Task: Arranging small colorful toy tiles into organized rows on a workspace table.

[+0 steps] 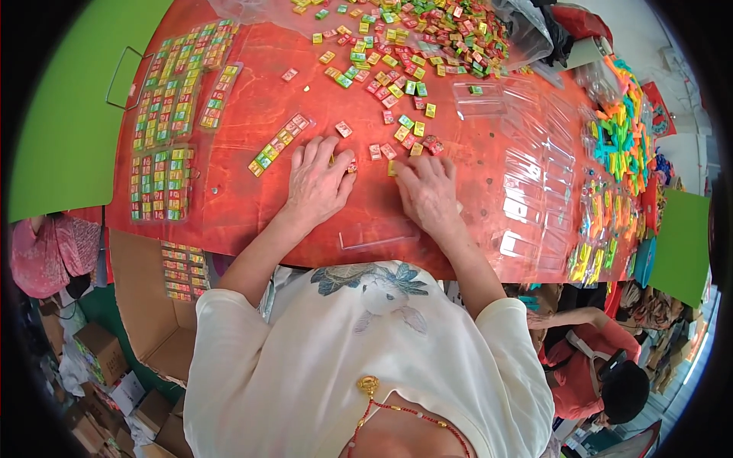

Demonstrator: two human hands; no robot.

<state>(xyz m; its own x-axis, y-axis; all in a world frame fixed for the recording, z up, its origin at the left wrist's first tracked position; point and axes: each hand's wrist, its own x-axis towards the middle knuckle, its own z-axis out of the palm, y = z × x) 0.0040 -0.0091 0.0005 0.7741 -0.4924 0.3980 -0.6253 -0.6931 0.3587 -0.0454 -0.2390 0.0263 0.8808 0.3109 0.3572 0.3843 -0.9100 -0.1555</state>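
Small red, yellow and green boxes lie scattered over the red tabletop. My left hand (314, 183) is curled on the table, with a small red box (351, 165) pinched between thumb and forefinger. A second, yellowish one is partly hidden under its fingers. My right hand (429, 192) has its bent fingertips at a small yellow box (392, 168), close to several loose ones. Beyond my left fingers lies a narrow clear tray (311, 122) filled with a row of boxes. An unfilled clear tray (378, 238) rests near the front edge, between my forearms.
Filled trays (162, 183) stand in blocks at the left. A large heap of boxes (458, 38) covers the far side. Empty clear trays (527, 191) overlap on the right, beside colourful plastic pieces (626, 137). Another person (588, 366) sits at lower right; an open carton (145, 305) stands lower left.
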